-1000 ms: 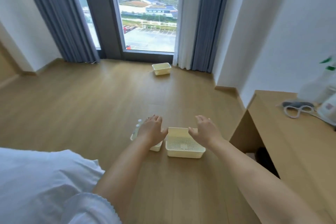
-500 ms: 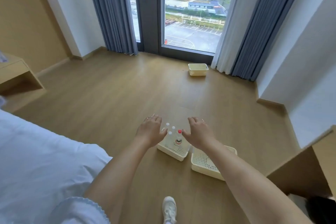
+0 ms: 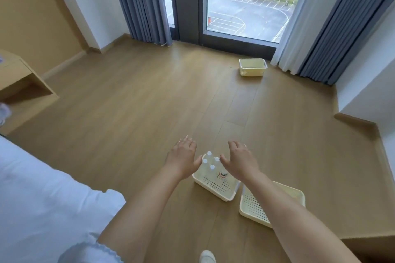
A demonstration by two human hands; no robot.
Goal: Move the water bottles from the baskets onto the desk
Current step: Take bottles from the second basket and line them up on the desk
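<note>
Hands first: the left hand and right hand hover with fingers spread, holding nothing, either side of the water bottles. These stand upright in a cream basket on the floor. A second basket sits just beside it, a third basket well apart near the window.

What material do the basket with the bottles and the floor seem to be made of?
The basket looks like cream moulded plastic with a matte finish: thin walls pierced by regular small holes. The floor seems to be wood or wood-look laminate, with plank seams, grain and a soft sheen; which of the two cannot be told.
</note>
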